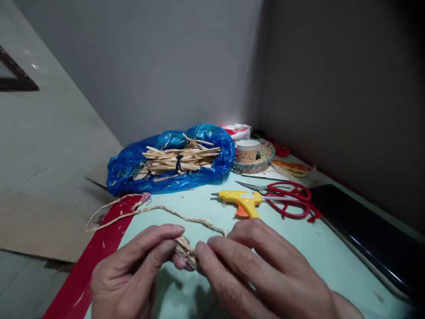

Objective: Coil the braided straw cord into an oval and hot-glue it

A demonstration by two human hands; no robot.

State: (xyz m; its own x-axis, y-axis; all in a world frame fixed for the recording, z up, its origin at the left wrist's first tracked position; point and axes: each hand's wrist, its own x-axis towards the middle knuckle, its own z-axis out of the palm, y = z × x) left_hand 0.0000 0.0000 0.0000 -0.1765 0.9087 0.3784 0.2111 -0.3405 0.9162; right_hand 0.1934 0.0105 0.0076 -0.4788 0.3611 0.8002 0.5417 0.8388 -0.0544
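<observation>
Nearest, low over the table (318,254) and inward from its left edge, the bundle (185,252) lies between the two hands, its long axis running crosswise and slanting so that the right end dips toward the body. The left hand (121,277) pinches its left end between thumb and fingers; the right hand (265,270) has thumb and fingertips closed on the right end, so neither hand is clearly nearer. The cord (195,219) comes out from behind the right fingers and trails left on the far side of both hands, across the red border (109,232) of the left edge, where it loops back; those fingers hide whether it joins the bundle, so I cannot tell. Just beyond the right knuckles lies the glue gun (244,199), nozzle pointing left, the closest thing in the way on that side. Behind it the scissors (270,188) point the same way, and a dark tablet (368,239) lies along the right side. Farther off, toward the far edge, a blue bag (124,168) carries tied straw (199,157), with a basket (268,155) to its right and a cup (247,155) standing in that, near the corner of the walls.
</observation>
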